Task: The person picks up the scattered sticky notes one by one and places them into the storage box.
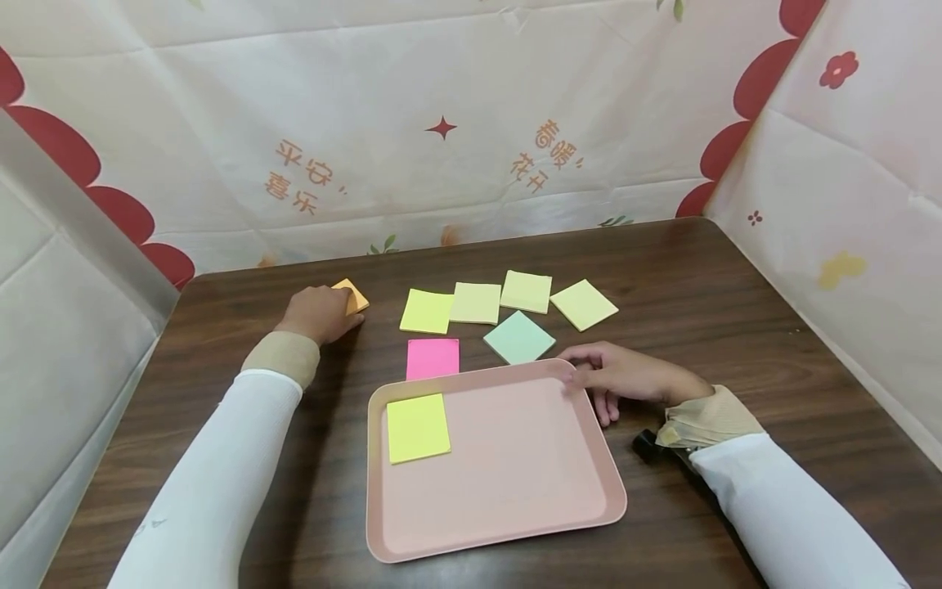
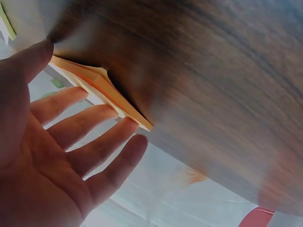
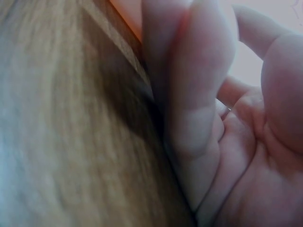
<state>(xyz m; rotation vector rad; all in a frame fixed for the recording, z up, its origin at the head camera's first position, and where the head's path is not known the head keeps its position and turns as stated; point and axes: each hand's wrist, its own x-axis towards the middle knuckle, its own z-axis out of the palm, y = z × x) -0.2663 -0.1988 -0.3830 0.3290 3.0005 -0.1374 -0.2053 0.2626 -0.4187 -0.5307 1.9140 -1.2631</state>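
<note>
At the back left of the table, my left hand (image 1: 316, 315) reaches over an orange sticky note pad (image 1: 353, 296). The left wrist view has the fingers of that hand (image 2: 71, 142) nearly straight, their tips along the edge of the pad (image 2: 120, 101), and the thumb by one corner. My right hand (image 1: 625, 376) holds the pink tray (image 1: 508, 540) at its far right corner, fingers curled at the rim. In the right wrist view the curled fingers (image 3: 196, 90) lie close along the wood. A yellow sticky note pad (image 1: 418, 428) lies inside the tray at the left.
Beyond the tray lie a pink pad (image 1: 432, 358), a mint green pad (image 1: 519, 338), a bright yellow pad (image 1: 427, 312) and several pale yellow pads (image 1: 475, 303). A printed cloth (image 1: 383, 164) hangs behind the table (image 1: 662, 286). Something black (image 1: 646, 444) sits by the right wrist.
</note>
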